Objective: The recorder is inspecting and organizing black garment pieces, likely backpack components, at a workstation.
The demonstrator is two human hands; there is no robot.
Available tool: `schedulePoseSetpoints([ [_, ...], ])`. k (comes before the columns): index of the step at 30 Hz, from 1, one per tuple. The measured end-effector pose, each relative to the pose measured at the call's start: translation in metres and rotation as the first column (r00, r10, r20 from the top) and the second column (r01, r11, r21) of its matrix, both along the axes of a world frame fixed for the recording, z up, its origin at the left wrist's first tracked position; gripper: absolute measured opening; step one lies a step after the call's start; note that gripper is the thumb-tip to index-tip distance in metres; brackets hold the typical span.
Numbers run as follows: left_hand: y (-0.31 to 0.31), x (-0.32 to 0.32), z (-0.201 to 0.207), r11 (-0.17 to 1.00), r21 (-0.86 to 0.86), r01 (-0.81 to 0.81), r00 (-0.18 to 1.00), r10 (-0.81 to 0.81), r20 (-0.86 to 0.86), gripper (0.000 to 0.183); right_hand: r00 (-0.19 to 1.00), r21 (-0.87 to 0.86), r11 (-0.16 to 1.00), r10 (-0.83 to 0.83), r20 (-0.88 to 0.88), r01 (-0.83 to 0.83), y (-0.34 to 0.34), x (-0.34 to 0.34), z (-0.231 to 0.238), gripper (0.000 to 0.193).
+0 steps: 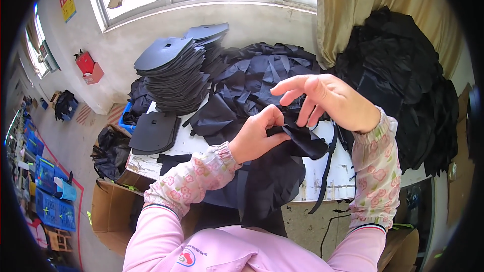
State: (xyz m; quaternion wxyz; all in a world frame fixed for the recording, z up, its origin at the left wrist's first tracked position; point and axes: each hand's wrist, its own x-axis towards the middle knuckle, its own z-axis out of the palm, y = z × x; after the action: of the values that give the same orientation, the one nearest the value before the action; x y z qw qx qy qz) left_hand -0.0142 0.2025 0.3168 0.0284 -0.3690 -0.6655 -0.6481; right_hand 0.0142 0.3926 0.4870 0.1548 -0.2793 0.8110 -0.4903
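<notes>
Near the front of the white table, my left hand pinches the edge of a black fabric piece between thumb and fingers. The fabric hangs over the table's front edge toward my lap, and a narrow black strap dangles to its right. Just above the pinched edge, my right hand is raised with its fingers apart and bent downward. Its lower fingertips are close to the fabric; whether they touch it I cannot tell. Beyond both hands lies a heap of black fabric pieces.
Stacks of dark grey foam panels stand at the table's back left, with a lower stack in front. A large black fabric pile rises on the right. Cardboard boxes flank the table. Blue crates sit on the floor far left.
</notes>
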Motion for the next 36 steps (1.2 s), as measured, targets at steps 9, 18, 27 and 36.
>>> schedulePoseSetpoints([
  [9, -0.012, 0.017, 0.015, 0.986, -0.131, -0.106, 0.988, 0.090, -0.124, 0.033, 0.854, 0.568, 0.823, 0.279, -0.439, 0.023, -0.007, 0.006, -0.029, 0.041],
  [18, -0.058, 0.018, 0.014, 0.881, 0.041, 0.472, 0.742, -0.422, 0.520, 0.034, 0.494, 0.395, 0.767, 0.119, -0.862, 0.506, 0.016, 0.017, -0.002, 0.011],
  [27, -0.136, 0.034, -0.025, 0.759, -0.381, 0.527, 0.685, -0.114, 0.720, 0.030, 0.862, 0.335, 0.873, -0.165, -0.479, 0.353, 0.051, 0.039, 0.003, 0.008],
  [36, -0.041, 0.111, -0.075, 0.893, -0.293, 0.342, 0.879, -0.194, 0.435, 0.095, 0.758, 0.273, 0.925, -0.025, -0.652, 0.265, -0.002, 0.030, 0.019, 0.024],
])
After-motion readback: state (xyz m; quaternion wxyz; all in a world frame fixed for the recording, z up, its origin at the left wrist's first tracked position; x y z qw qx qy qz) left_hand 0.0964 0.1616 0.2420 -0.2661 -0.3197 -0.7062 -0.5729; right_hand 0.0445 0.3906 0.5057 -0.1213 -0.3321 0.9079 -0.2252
